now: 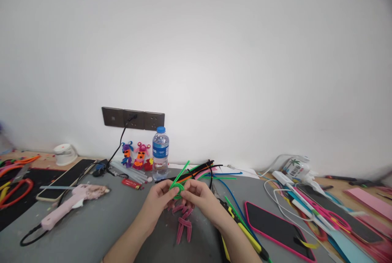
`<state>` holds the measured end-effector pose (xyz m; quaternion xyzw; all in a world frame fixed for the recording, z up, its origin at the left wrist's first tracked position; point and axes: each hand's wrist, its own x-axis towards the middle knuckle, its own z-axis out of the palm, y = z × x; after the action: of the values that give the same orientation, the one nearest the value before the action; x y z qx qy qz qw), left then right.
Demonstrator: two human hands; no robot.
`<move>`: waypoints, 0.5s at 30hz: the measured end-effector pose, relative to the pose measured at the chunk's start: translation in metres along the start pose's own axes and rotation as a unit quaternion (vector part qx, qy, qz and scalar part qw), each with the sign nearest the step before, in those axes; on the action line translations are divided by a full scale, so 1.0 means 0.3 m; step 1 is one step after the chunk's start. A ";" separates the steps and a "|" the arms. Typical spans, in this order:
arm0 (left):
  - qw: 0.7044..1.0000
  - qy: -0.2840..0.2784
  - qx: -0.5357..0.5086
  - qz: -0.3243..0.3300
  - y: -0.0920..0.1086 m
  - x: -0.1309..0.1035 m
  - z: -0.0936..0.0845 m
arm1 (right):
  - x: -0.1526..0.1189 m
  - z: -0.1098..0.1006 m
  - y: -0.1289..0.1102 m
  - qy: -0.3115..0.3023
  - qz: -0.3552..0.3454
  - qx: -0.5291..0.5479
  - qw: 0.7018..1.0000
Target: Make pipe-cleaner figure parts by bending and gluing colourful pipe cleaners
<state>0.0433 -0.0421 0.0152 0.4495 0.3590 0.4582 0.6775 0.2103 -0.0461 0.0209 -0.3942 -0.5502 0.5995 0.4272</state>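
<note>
Between my two hands is a green pipe cleaner (180,188) wound into a small round coil, with a straight end sticking up to the right. My left hand (162,194) pinches the coil's left side, thumb on its front. My right hand (196,194) is closed on its right edge with thumb and fingertips. Just below my fingers, bent dusty-pink pipe cleaner pieces (184,225) lie on the grey mat (122,222). Behind my hands lies a bundle of black, orange, pink and green pipe cleaners (200,170).
At left lies a pink glue gun (65,206), near a phone (67,177) and red-handled scissors (21,193). A water bottle (161,152) stands by two small figures (141,157). Rightward are yellow-black pliers (249,234), a pink-cased phone (277,230), white cables (275,201) and pink scissors (333,218).
</note>
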 end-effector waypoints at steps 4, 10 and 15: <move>0.999 0.003 -0.038 -0.008 0.004 -0.005 0.006 | -0.004 -0.005 -0.006 0.003 0.002 -0.011 1.000; 0.999 0.023 -0.030 0.001 -0.006 -0.005 0.005 | -0.003 0.014 0.004 -0.026 0.006 -0.003 1.000; 1.000 -0.002 -0.002 0.008 -0.012 0.002 0.000 | -0.001 0.028 0.013 -0.036 0.010 -0.012 0.999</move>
<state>0.0445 -0.0421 0.0118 0.4522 0.3535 0.4634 0.6752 0.2020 -0.0492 0.0177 -0.3832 -0.5686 0.6105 0.3964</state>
